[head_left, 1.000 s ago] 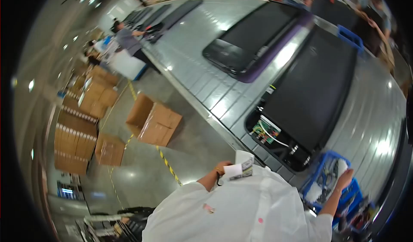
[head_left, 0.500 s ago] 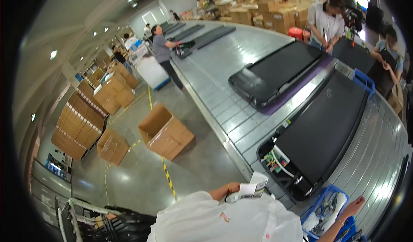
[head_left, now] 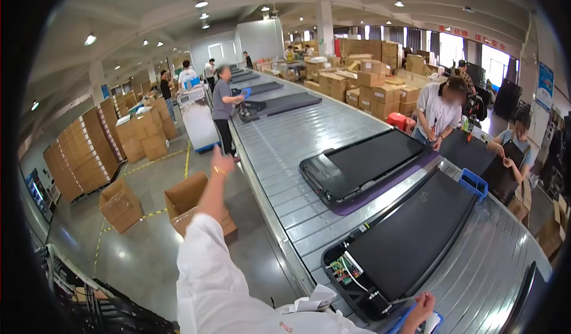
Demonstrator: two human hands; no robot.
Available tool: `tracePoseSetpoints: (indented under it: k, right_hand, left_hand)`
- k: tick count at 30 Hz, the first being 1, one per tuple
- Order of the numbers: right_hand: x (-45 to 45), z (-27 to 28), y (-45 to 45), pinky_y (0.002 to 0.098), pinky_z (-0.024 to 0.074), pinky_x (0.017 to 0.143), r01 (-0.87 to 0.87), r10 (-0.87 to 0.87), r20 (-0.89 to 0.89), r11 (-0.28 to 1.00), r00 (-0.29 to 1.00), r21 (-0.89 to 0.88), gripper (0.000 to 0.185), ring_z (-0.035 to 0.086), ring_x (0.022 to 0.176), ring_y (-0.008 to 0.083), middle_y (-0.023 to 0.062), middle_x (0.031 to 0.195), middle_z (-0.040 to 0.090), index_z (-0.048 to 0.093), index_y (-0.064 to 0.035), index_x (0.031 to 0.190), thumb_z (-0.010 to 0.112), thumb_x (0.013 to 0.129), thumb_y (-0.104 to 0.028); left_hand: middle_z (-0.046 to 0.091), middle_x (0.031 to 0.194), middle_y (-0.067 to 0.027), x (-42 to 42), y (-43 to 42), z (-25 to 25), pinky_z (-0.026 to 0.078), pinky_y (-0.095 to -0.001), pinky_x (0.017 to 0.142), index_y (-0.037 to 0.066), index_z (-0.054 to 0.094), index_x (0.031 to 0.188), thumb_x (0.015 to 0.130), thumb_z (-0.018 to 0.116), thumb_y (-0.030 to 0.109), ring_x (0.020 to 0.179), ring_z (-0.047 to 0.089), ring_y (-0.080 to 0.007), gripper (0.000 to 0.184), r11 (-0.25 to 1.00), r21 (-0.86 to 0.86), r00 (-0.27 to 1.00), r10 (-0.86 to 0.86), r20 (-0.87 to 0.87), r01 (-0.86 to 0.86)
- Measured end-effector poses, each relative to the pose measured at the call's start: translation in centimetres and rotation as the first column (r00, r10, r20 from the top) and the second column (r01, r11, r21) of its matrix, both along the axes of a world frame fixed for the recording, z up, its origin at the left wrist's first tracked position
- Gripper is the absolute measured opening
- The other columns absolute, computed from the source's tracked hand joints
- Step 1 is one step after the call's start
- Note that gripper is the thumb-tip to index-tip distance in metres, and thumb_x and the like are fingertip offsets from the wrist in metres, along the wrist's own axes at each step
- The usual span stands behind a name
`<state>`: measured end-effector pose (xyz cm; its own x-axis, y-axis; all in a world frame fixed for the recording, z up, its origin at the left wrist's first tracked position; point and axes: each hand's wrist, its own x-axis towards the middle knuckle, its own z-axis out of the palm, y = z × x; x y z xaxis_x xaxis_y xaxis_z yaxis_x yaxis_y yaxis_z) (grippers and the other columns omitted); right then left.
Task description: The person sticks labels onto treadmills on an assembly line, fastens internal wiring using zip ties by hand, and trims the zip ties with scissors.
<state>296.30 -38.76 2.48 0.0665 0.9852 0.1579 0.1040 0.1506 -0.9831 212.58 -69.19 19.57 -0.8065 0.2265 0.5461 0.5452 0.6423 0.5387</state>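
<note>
My left hand (head_left: 221, 160) is raised at arm's length over the floor, a finger pointing forward, nothing seen in it. My right hand (head_left: 423, 304) is low at the right, fingers pinched, above a blue basket (head_left: 410, 321) near the close treadmill-like unit (head_left: 410, 233). What it pinches, if anything, is too small to name. That unit lies on the metal roller table (head_left: 279, 173) with its green circuit board (head_left: 345, 270) and a white cable exposed. White papers (head_left: 315, 298) rest against my shirt. Beyond lies a second black unit (head_left: 369, 167) on purple material.
A co-worker in grey (head_left: 222, 102) stands by the table's left edge. Two co-workers (head_left: 439, 111) (head_left: 514, 147) are at the right side. An open cardboard box (head_left: 185, 200) stands on the floor at the left. A small blue bin (head_left: 473, 183) sits at the table's right edge.
My left hand has left the papers and stretched forward and up. My right hand has moved left and closer to the unit's end. The view has tilted upward and levelled.
</note>
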Motion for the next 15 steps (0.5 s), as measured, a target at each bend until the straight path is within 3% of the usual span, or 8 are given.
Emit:
tracePoseSetpoints:
  k: [1,2,4,5,6,9,13,15]
  right_hand:
    - [-1.5,0.9,-0.8,0.0266,0.0491,0.069,0.003,-0.002,-0.017,0.997,1.0,0.081,0.009,0.059,0.077,0.0159,0.0089,0.086,0.062,0.058,0.0004,0.095,0.055,0.089,-0.006]
    - [-2.3,1.4,-2.0,0.0259,0.0492,0.067,0.008,-0.003,-0.033,0.988,0.999,0.152,0.005,0.059,0.075,0.0141,0.0081,0.086,0.062,0.057,0.0017,0.091,0.056,0.088,-0.003]
    - [-2.6,1.4,-4.2,0.0241,0.0483,0.066,-0.033,0.021,0.063,0.98,0.998,0.196,0.004,0.058,0.074,0.0124,0.0066,0.084,0.061,0.057,0.0014,0.089,0.057,0.087,-0.002]
    - [-3.5,1.7,-4.6,0.0224,0.0475,0.064,-0.077,0.04,0.142,0.962,0.989,0.264,0.002,0.057,0.073,0.0107,0.005,0.082,0.06,0.057,0.0011,0.087,0.057,0.086,-0.001]
    - [-4.6,2.0,-4.9,0.0206,0.0466,0.062,-0.123,0.05,0.22,0.936,0.974,0.331,0.001,0.057,0.072,0.0089,0.0035,0.079,0.059,0.057,0.0007,0.085,0.058,0.085,0.0]
    - [-7.8,0.3,-6.6,0.021,0.0468,0.061,-0.301,0.288,-0.225,0.953,0.931,-0.028,0.004,0.058,0.068,0.0094,0.0047,0.075,0.06,0.056,0.0003,0.082,0.06,0.082,0.003]
    - [-11.8,0.9,-8.9,0.0216,0.047,0.059,-0.541,0.507,-0.236,0.835,0.829,-0.105,0.006,0.059,0.065,0.0099,0.0049,0.07,0.06,0.056,0.0005,0.081,0.061,0.081,0.004]
    - [-12.6,0.8,-10.0,0.0218,0.0471,0.059,-0.544,0.498,-0.271,0.83,0.823,-0.125,0.006,0.059,0.065,0.01,0.0053,0.07,0.061,0.056,0.0003,0.08,0.061,0.081,0.003]
  left_hand:
    - [0.048,0.058,-0.0055,4.6,-0.6,6.5,0.045,-0.0425,0.062,0.007,0.056,0.084,0.086,0.055,0.037,0.058,0.05,-0.0209,0.03,0.713,0.701,0.885,-0.308,0.35,-0.029]
    - [0.048,0.058,-0.0055,7.6,-1.1,7.0,0.045,-0.0425,0.062,0.007,0.056,0.084,0.086,0.055,0.037,0.058,0.05,-0.0209,0.03,0.728,0.685,0.878,-0.301,0.372,-0.04]
    - [0.053,0.06,-0.0084,11.3,0.8,9.9,0.045,-0.0416,0.059,0.004,0.055,0.074,0.082,0.057,0.031,0.06,0.054,-0.0225,0.029,0.928,0.367,0.993,0.095,-0.066,-0.065]
    - [0.057,0.065,-0.0126,15.0,1.9,9.4,0.047,-0.0416,0.058,0.003,0.057,0.078,0.082,0.055,0.026,0.064,0.058,-0.0276,0.023,0.972,0.226,0.996,-0.043,-0.081,0.061]
    - [0.058,0.069,-0.0155,10.3,3.2,3.5,0.048,-0.0428,0.062,0.005,0.059,0.081,0.082,0.052,0.02,0.067,0.059,-0.0328,0.017,0.995,0.011,0.881,-0.081,-0.466,0.098]
    - [0.062,0.088,-0.0115,23.1,8.3,-4.8,0.049,-0.0358,0.075,0.004,0.059,0.101,0.083,0.054,0.018,0.084,0.061,-0.0257,0.023,0.865,-0.183,0.878,-0.429,0.21,0.467]
    - [0.06,0.104,-0.0039,38.9,15.9,-18.3,0.047,-0.0299,0.083,0.004,0.05,0.124,0.091,0.058,0.029,0.093,0.056,-0.0127,0.042,0.299,0.275,0.146,-0.874,0.464,0.914]
    - [0.06,0.107,-0.0044,47.8,16.7,-15.4,0.046,-0.0296,0.084,0.002,0.056,0.113,0.091,0.057,0.026,0.094,0.056,-0.013,0.032,0.225,0.209,0.009,-0.7,0.714,0.952]
